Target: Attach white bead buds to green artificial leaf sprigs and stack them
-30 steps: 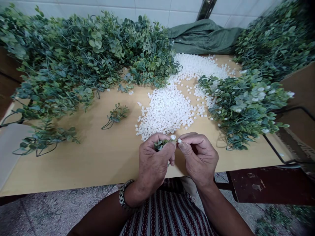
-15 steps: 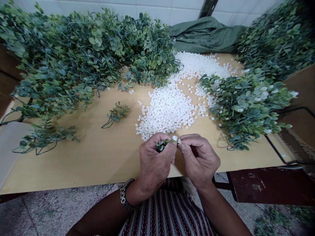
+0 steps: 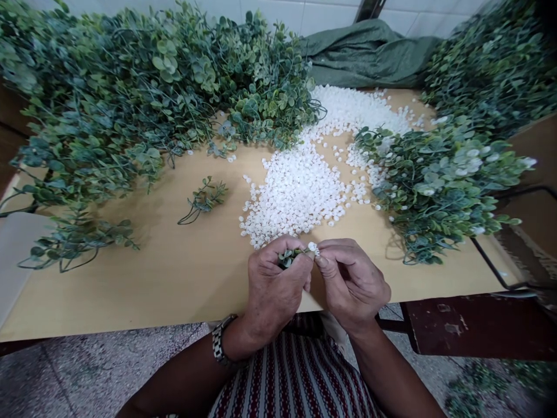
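My left hand (image 3: 278,284) is closed around a small artificial green sprig (image 3: 287,257), whose leaves show between thumb and forefinger. My right hand (image 3: 354,281) pinches at the sprig's tip, where small white plastic pieces (image 3: 313,248) sit between the two hands; how many, and whether they are fixed on, I cannot make out. Most of the sprig is hidden in the left palm. Just beyond my fingers lies a heap of the same small white pieces (image 3: 296,191) on the table (image 3: 174,296).
A large pile of green sprigs (image 3: 130,93) fills the back left. Single sprigs (image 3: 204,197) lie left of the heap. At right is a bunch of sprigs with white tips (image 3: 452,186). A green cloth sack (image 3: 369,55) lies at the back, a dark red bench (image 3: 483,328) below right.
The white piece in my right fingertips has come up against the sprig's tip in my left hand. The view has tilted slightly downward.
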A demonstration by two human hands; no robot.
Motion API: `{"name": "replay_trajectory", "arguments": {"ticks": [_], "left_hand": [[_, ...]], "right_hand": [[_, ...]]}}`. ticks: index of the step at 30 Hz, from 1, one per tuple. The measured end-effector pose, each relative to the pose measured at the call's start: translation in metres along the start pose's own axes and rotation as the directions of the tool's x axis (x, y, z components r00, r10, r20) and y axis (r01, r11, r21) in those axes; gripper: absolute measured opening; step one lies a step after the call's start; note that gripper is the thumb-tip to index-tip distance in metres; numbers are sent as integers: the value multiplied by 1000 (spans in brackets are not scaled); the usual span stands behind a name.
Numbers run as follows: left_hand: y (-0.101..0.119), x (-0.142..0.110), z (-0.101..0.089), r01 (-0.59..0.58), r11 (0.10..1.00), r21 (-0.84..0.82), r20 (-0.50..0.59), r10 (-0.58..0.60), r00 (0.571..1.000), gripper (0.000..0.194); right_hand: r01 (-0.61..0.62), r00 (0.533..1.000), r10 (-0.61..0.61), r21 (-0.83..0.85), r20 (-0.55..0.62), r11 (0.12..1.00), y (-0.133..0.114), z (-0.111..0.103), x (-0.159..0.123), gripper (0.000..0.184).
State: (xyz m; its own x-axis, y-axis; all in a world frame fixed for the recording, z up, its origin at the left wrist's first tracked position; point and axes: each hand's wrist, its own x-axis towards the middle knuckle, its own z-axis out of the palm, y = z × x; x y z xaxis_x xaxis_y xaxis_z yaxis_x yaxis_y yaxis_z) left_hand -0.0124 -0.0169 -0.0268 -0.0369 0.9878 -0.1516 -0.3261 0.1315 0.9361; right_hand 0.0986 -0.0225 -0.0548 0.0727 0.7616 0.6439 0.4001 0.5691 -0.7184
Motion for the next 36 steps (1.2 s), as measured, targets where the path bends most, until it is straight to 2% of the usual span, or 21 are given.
{"name": "replay_trajectory", "arguments": {"ticks": [6,11,13,15,16,18,20,21,24,28,36], "left_hand": [[1,3,-3,-27,993,111,52,22,998,19],[7,7,-3,20,971,237,127,-51,991,12],[10,7,-2,16,950,313,158,-69,985,5],[12,5,0,-6,926,378,184,-68,981,20],[12,4,1,-28,916,400,204,-59,977,31],[13,1,3,-85,898,431,266,-36,963,49],[13,0,5,-149,877,458,337,-16,941,52],[14,0,5,-173,867,467,363,-9,932,52],[17,0,2,-221,855,470,422,2,907,45],[19,3,-6,-202,886,418,440,-3,898,8],[15,2,-7,-203,902,380,346,65,936,13]], "right_hand": [[102,994,-99,-61,48,993,2,-4,1,23],[-43,976,41,3,215,999,5,-26,11,20],[-53,981,55,-13,187,999,1,-36,20,22],[10,985,-3,-43,172,999,-7,-41,31,23],[55,975,-42,-56,219,997,-12,-42,37,21],[143,912,-105,-67,395,988,-20,-42,47,12],[177,845,-117,-67,522,982,-24,-40,54,9],[167,831,-107,-61,546,984,-24,-39,54,11],[40,860,-18,-32,509,999,-18,-40,49,11],[-69,918,61,7,392,998,-10,-43,35,10],[-15,944,16,-6,330,1000,-13,-37,21,10]]}}
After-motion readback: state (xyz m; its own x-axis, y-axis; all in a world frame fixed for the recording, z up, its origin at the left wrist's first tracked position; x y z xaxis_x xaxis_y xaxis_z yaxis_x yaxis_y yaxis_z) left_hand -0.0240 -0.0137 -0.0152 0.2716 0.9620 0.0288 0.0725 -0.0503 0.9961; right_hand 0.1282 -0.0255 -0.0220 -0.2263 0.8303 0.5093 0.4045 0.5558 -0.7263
